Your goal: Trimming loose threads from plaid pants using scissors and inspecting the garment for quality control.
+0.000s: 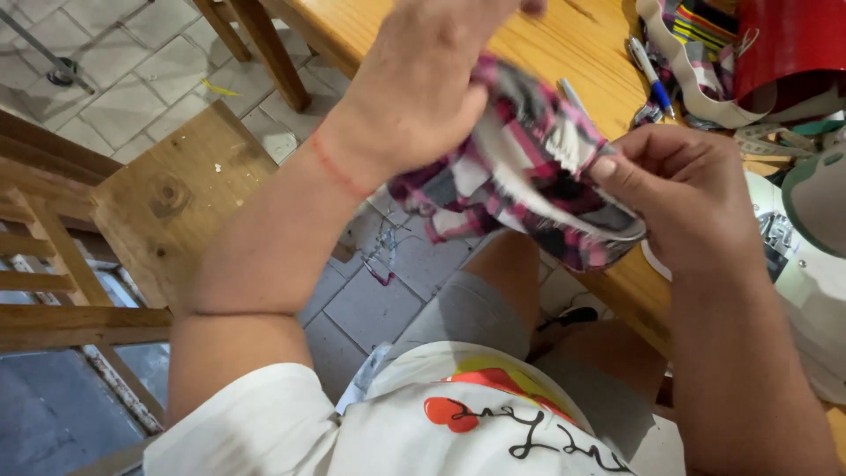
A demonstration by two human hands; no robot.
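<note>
Head view puts both my hands on a small plaid garment (520, 167) held above my lap, beside the wooden table (564, 44). I judge the work midway: its elastic edge looks partly gathered, much fabric still bunched. My left hand (423, 88), wrist bent down, is clenched around the upper fabric; my right hand (679, 189) pinches the white hem between thumb and fingers.
</note>
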